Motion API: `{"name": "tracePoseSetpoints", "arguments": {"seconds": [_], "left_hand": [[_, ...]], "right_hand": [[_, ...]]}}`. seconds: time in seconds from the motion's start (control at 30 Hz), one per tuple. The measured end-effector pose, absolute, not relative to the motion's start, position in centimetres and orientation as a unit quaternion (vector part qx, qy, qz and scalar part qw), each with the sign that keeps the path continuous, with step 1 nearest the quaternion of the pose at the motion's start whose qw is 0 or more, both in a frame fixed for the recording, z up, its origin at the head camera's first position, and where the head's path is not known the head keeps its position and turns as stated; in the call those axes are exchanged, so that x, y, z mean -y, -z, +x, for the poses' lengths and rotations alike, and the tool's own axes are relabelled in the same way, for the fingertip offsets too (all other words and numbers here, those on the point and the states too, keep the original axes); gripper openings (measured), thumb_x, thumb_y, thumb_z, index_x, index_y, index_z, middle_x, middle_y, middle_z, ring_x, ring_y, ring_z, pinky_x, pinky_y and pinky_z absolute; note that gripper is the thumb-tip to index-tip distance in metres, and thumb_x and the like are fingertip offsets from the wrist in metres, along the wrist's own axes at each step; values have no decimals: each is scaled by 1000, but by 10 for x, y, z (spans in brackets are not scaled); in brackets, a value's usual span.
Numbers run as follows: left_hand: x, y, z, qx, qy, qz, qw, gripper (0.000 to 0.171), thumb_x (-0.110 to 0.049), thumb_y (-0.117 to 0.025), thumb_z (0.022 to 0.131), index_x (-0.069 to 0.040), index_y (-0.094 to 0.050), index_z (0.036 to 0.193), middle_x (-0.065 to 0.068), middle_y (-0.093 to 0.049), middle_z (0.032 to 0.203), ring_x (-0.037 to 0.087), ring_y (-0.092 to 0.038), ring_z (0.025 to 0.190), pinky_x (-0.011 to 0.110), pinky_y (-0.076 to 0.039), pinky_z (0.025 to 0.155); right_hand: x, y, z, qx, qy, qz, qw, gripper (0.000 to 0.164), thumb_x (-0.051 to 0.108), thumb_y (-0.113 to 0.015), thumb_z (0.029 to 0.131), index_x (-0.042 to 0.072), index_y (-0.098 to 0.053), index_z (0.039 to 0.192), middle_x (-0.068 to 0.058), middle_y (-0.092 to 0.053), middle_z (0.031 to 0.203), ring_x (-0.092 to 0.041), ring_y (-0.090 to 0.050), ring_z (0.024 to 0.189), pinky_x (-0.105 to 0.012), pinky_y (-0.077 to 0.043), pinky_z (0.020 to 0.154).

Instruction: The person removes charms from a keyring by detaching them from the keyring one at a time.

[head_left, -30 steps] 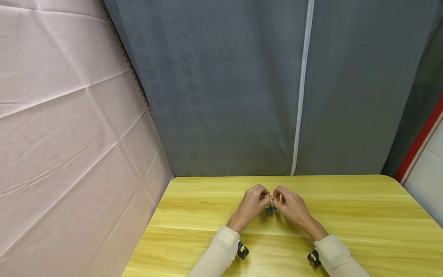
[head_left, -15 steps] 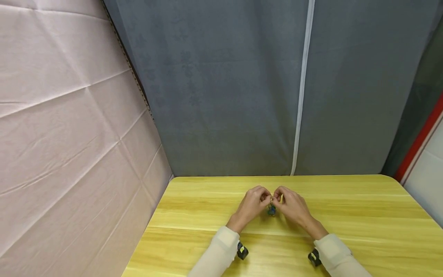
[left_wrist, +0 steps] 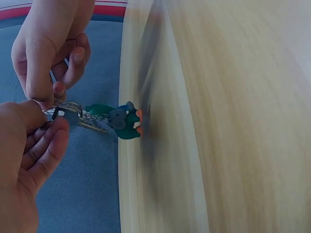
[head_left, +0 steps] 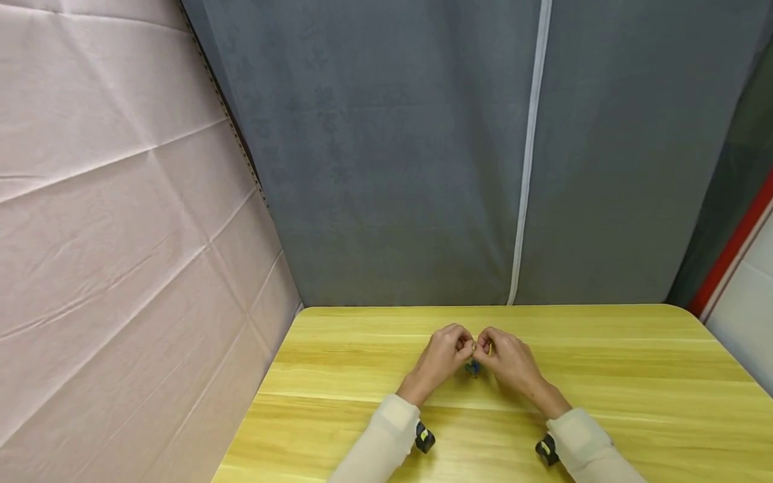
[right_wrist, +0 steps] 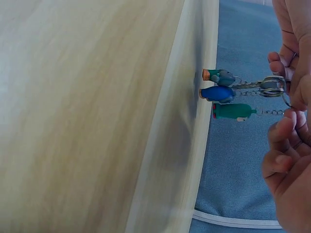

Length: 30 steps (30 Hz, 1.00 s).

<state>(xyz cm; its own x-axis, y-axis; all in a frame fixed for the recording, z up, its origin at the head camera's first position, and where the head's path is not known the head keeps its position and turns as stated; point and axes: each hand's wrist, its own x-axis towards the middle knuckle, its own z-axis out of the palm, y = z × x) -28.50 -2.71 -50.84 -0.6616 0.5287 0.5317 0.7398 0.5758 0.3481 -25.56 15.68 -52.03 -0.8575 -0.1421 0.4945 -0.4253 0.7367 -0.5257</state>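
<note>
Close together above the far middle of the table, my left hand [head_left: 443,355] and my right hand [head_left: 508,359] pinch a metal keyring [right_wrist: 286,101] from either side. Several keys [right_wrist: 271,86] hang bunched on it, fingers hiding part of the ring. Small figure charms dangle on chains beneath: a green one [right_wrist: 234,111], a blue one [right_wrist: 217,93] and a grey-green one [right_wrist: 221,77]. The green charm's chain runs up to the right fingertips in the right wrist view. From the left wrist view, a grey and green charm [left_wrist: 127,121] with orange feet hangs just above the tabletop.
The wood-grain table [head_left: 362,376] stretches under both arms, its far edge against a grey curtain [head_left: 386,168] with a white strip. Pink cloth [head_left: 139,221] hangs at the left. A red-edged white panel [head_left: 751,268] stands at the right.
Both hands stay almost in place, drawn slightly closer together at the ring. The dangling charms have shifted and bunched a little beneath them.
</note>
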Motion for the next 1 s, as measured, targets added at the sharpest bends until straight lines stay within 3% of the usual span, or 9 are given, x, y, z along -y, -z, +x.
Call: {"name": "tracePoseSetpoints", "arguments": {"seconds": [0.4, 0.63, 0.8, 1.0], "left_hand": [[34, 507, -287, 869, 306, -345, 180, 7, -7, -67, 104, -8, -72, 100, 2, -73, 95, 0, -64, 78, 5, -50, 68], [34, 507, -286, 866, 307, -352, 177, 8, -7, -65, 105, -9, -72, 102, 2, -72, 95, 0, -63, 78, 6, -50, 68], [34, 507, -285, 868, 312, -348, 167, 8, -9, -65, 106, -9, -72, 103, 2, -73, 97, 0, -64, 79, 5, -50, 69], [32, 507, -286, 867, 310, -351, 170, 7, -8, -66, 105, -9, -73, 102, 2, -73, 96, -1, -65, 79, 5, -50, 69]], "right_hand": [[-160, 520, -254, 896, -348, 167, 222, 14, 8, -74, 87, 18, -65, 86, 10, -58, 75, 2, -44, 61, -21, -40, 56], [-163, 523, -257, 891, -353, 173, 228, 10, 7, -73, 88, 14, -66, 89, 2, -62, 80, 2, -46, 64, -21, -41, 56], [-163, 524, -260, 877, -372, 189, 239, 17, 1, -73, 87, 15, -63, 88, 1, -60, 79, 2, -45, 64, -21, -42, 55], [-164, 525, -263, 854, -388, 217, 270, 20, -10, -71, 86, 5, -66, 97, 2, -63, 84, -3, -51, 66, -21, -46, 56]]}}
